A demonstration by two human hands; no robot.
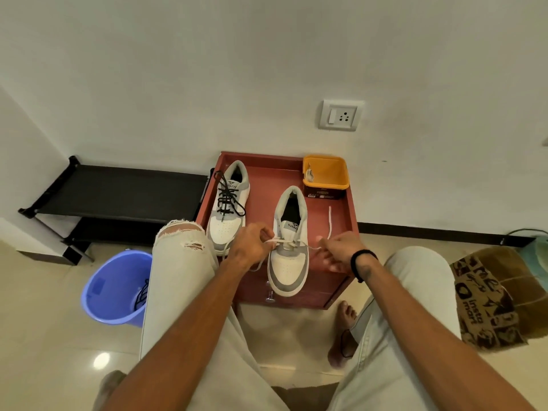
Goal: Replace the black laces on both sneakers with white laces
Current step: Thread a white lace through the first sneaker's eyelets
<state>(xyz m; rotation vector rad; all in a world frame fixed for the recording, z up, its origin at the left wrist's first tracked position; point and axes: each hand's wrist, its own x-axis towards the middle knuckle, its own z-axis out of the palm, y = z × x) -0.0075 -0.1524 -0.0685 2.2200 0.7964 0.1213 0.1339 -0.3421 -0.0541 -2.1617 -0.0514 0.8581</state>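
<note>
- The small red table [264, 173] stands against the wall and carries both sneakers, heels toward its far edge.
- The blue bucket [114, 287] on the floor left of the table has a dark cord in it, likely a black lace already pulled out.
- The right sneaker [289, 262], white and grey, sits near the front edge, toe just over it. It has no black lace, and the white lace [284, 241] crosses only its lowest eyelets, so I'd say relacing has barely begun.
- The left sneaker [226, 209], by the left edge, is fully strung with its black lace [226, 194], untouched.
- The orange tub [325, 172] at the far right corner holds what looks like the second white lace.
- The left hand [252, 243] pinches one end of the white lace beside the shoe.
- The right hand [341, 247] pinches the other end, which trails up toward the right edge.
</note>
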